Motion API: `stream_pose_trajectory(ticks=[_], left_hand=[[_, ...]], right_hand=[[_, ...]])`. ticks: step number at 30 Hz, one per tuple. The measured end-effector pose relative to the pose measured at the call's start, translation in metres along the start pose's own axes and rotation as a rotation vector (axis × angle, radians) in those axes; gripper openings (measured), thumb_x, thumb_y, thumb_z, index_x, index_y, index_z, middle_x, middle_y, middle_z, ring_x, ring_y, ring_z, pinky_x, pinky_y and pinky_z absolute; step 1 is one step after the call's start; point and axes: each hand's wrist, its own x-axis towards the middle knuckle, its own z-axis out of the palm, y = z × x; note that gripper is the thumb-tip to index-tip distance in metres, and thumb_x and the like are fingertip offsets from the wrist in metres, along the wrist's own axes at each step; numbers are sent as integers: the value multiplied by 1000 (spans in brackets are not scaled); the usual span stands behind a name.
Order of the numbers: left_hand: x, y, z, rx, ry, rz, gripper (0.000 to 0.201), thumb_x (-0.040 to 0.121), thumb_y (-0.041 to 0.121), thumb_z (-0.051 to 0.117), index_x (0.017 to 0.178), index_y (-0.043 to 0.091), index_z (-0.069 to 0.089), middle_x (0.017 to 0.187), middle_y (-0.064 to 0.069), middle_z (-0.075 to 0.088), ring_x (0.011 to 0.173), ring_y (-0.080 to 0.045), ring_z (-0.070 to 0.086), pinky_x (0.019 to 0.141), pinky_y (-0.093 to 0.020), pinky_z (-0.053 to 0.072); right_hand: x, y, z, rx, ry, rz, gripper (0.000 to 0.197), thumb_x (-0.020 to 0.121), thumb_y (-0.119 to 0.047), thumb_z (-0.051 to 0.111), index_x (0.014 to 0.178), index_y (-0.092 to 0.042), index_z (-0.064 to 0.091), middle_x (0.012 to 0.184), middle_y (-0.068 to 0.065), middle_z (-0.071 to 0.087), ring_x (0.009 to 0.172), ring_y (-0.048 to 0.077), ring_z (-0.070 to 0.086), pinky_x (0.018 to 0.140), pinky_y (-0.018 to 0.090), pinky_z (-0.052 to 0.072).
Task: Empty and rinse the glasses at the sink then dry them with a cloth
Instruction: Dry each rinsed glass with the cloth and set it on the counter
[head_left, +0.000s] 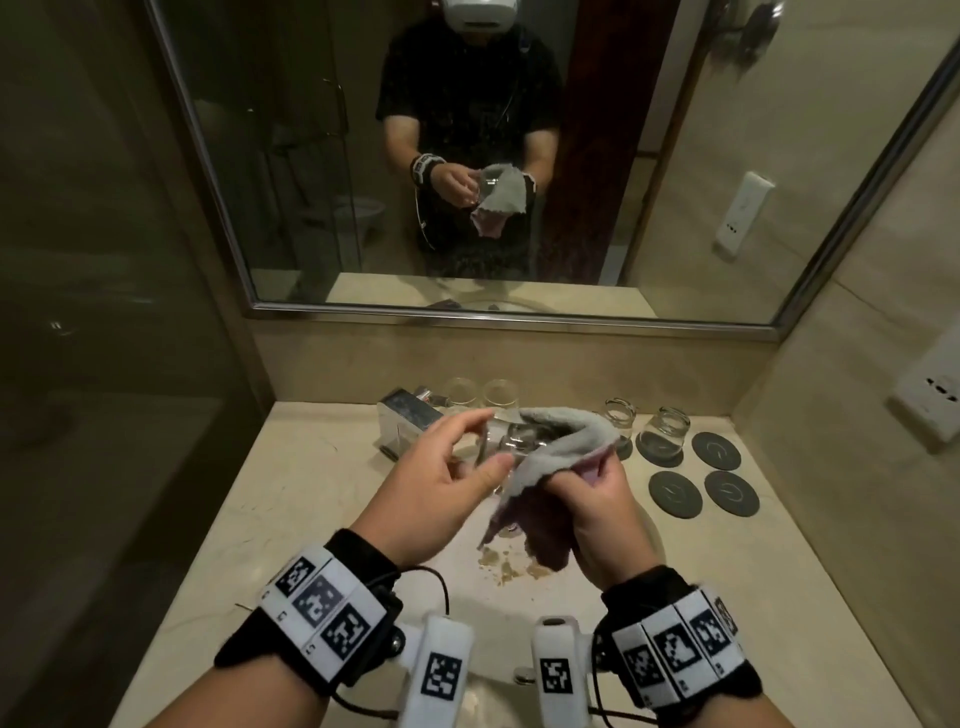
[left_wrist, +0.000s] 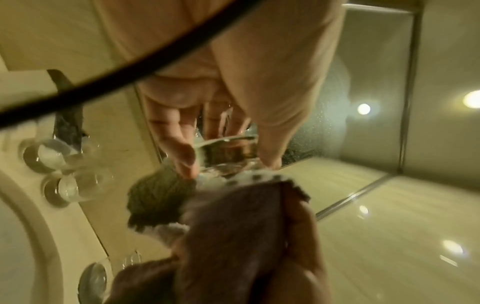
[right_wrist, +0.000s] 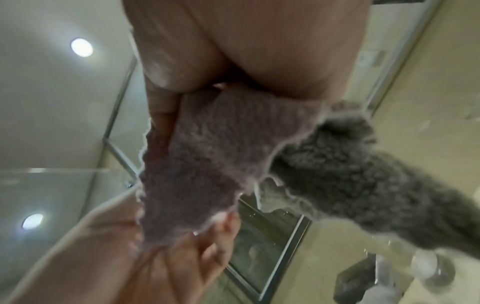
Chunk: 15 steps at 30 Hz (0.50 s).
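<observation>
We dry a glass (head_left: 511, 441) above the sink (head_left: 478, 551).
Our left hand (head_left: 441, 483) pinches its rim; our right hand (head_left: 597, 514) grips the cloth (head_left: 561, 441) draped over it. Best: turn slowly, wiping inside too.

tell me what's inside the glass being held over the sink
Part of the grey cloth is pushed into the glass, which the left hand holds. The cloth covers the inside, so any remaining water cannot be seen.
</observation>
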Motion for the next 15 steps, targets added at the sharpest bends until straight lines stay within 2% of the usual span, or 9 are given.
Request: stream_pose_trajectory(ticks=[2, 3, 5, 7, 8, 10, 11, 13, 15], left_hand=[[-3, -2, -1, 75, -29, 109, 50, 88, 25, 70, 132, 37, 50, 129, 19, 51, 95, 4, 57, 82, -15, 49], [-2, -3, -1, 61, -46, 98, 52, 88, 23, 71, 133, 37, 49, 129, 19, 50, 97, 9, 56, 81, -12, 47], [-1, 0, -1, -73, -47, -26, 54, 87, 39, 68, 136, 33, 46, 125, 13, 53, 81, 6, 63, 70, -14, 49], [2, -1, -3, -172, -23, -139, 65, 79, 63, 58, 131, 25, 52, 112, 2, 61, 64, -8, 66, 59, -25, 51], [3, -2, -4, -149, -24, -155, 63, 77, 64, 56, 125, 22, 56, 104, 0, 64, 60, -12, 65, 56, -28, 50], [0, -2, -4, -97, -40, -96, 47, 81, 53, 61, 118, 24, 60, 95, 6, 64, 61, -8, 63, 58, -24, 48], [-1, -2, -3, -64, -47, -39, 41, 84, 44, 66, 121, 27, 58, 98, 10, 62, 66, -3, 61, 62, -20, 48], [-3, -6, -4, 62, -52, 79, 47, 85, 29, 73, 127, 33, 54, 115, 18, 57, 80, -1, 58, 71, -15, 48], [-2, -8, -3, 65, -46, 62, 52, 84, 33, 73, 132, 36, 50, 126, 20, 53, 85, -7, 61, 73, -16, 51]], right_hand=[[2, 1, 1, 86, 23, 76, 63, 66, -24, 74, 116, 9, 53, 108, 29, 64, 101, 45, 62, 87, 58, 52], [2, 1, 2, 93, 25, 94, 68, 67, -28, 74, 119, 10, 51, 115, 33, 61, 107, 50, 59, 94, 64, 46], [2, 1, -1, 53, 5, 37, 67, 66, -24, 74, 121, 8, 52, 117, 33, 60, 110, 49, 58, 97, 61, 46], [2, 0, -4, -60, -11, -48, 65, 60, -13, 75, 120, 1, 53, 108, 23, 66, 100, 34, 66, 85, 44, 55], [2, -1, -4, -87, -18, -58, 63, 60, -7, 75, 119, -1, 53, 105, 20, 68, 95, 28, 68, 78, 38, 57], [3, -1, -3, -68, -36, -43, 50, 67, -4, 69, 115, -3, 55, 94, 17, 70, 83, 24, 70, 68, 33, 57], [5, -1, -3, -34, -33, -9, 41, 70, -10, 68, 109, -3, 58, 88, 15, 69, 77, 23, 69, 65, 34, 57], [7, -3, -1, 66, -43, 93, 30, 73, -20, 64, 98, -3, 59, 82, 13, 66, 73, 23, 67, 63, 36, 56], [6, -3, -2, 106, -63, 100, 31, 74, -19, 63, 100, -2, 59, 85, 14, 66, 75, 24, 66, 63, 36, 56]])
